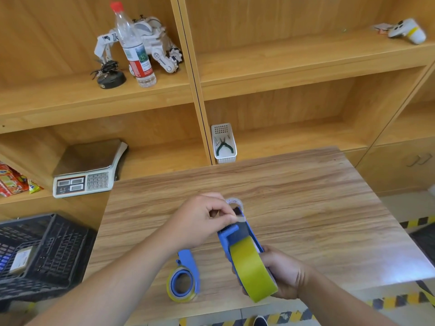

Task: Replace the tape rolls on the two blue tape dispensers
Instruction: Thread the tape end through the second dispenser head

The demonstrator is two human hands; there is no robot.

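Observation:
My right hand (283,272) grips a blue tape dispenser (237,234) that carries a wide yellow tape roll (253,270), held just above the wooden table (306,203). My left hand (202,220) pinches the loose tape end (240,218) at the dispenser's front, by the cutter. A second blue tape dispenser (187,276) with a yellow roll on it lies on its side on the table, left of the held one. A small, nearly spent clear tape roll (234,202) rests on the table just behind my left hand's fingers.
A black plastic crate (44,252) stands left of the table. Wooden shelves behind hold a weighing scale (87,170), a white basket with pliers (223,144), a water bottle (135,45), a toy robot (155,43) and a white controller (407,30). Yellow-black floor tape (388,300) runs below the table edge.

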